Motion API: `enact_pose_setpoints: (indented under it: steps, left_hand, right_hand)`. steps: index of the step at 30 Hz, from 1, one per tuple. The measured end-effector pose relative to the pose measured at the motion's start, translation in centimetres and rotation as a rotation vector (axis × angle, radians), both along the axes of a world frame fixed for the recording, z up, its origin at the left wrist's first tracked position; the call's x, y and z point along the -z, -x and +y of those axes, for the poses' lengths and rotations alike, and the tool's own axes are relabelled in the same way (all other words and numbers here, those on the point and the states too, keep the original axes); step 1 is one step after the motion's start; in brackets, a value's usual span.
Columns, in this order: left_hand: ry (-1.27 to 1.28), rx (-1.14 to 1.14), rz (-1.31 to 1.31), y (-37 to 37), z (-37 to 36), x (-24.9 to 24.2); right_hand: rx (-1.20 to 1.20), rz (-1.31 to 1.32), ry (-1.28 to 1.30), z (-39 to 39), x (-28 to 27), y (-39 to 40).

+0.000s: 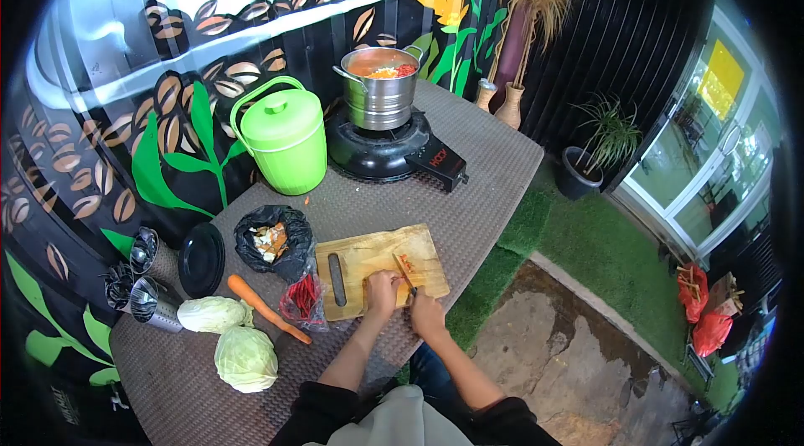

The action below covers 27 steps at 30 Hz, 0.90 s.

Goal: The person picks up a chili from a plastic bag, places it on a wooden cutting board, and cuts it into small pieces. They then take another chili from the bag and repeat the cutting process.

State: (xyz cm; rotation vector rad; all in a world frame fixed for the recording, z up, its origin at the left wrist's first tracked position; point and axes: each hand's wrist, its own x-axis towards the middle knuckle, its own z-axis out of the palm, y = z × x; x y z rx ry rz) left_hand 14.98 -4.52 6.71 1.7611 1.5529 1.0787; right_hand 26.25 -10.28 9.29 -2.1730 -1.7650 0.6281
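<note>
My right hand [427, 314] is closed round the handle of a knife [404, 273], whose blade points away from me over the wooden cutting board [427, 243]. Beside it, my left hand [383, 292] rests on the board with its fingers pinched together; what they hold is too small to make out. Small orange-red cut pieces [407, 263] lie near the blade's tip. Left of the board is a clear plastic bag of red chilies [304, 295]. A carrot [266, 308] lies beside that bag, next to a napa cabbage [209, 314] and a round cabbage [245, 359].
A steel pot [379, 98] with orange and red contents stands on a black portable stove [368, 149]. Near it are a lime-green lidded bucket [289, 144], a black bag of scraps [273, 238], a black lid [202, 260] and metal cups [154, 304]. The table's edge [502, 220] curves on the right.
</note>
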Motion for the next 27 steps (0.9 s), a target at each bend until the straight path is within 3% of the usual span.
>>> enact_pose_setpoints:
  steps: [4,8,10,12,16,20,22,27]
  left_hand:
    - [-0.031,-0.001,0.039,0.0,-0.5,-0.5]
    - [-0.041,0.013,0.033,-0.2,-0.5,-0.6]
    - [-0.076,0.048,0.153,-0.1,-1.0,-1.8]
    - [-0.074,0.032,0.133,-0.1,-0.8,-1.1]
    - [-0.056,0.028,0.12,-0.1,-0.3,0.0]
    - [-0.032,-0.012,0.039,-0.3,-0.2,0.4]
    - [0.096,-0.012,0.069,-0.2,-0.4,-0.6]
    - [-0.026,-0.011,-0.006,-0.2,0.0,1.0]
  right_hand:
    - [0.046,-0.002,-0.013,0.4,0.6,0.5]
    - [-0.087,-0.048,0.012,1.4,0.0,-1.1]
    - [-0.119,-0.064,0.008,1.1,0.3,-0.9]
    - [-0.031,-0.078,-0.076,0.1,0.8,-0.1]
    - [0.003,-0.057,-0.006,0.7,1.1,0.2]
    - [-0.096,-0.09,-0.027,1.3,0.6,-0.9]
    - [-0.133,-0.102,-0.019,1.0,0.4,-0.7]
    - [0.006,-0.061,-0.02,1.0,1.3,0.6]
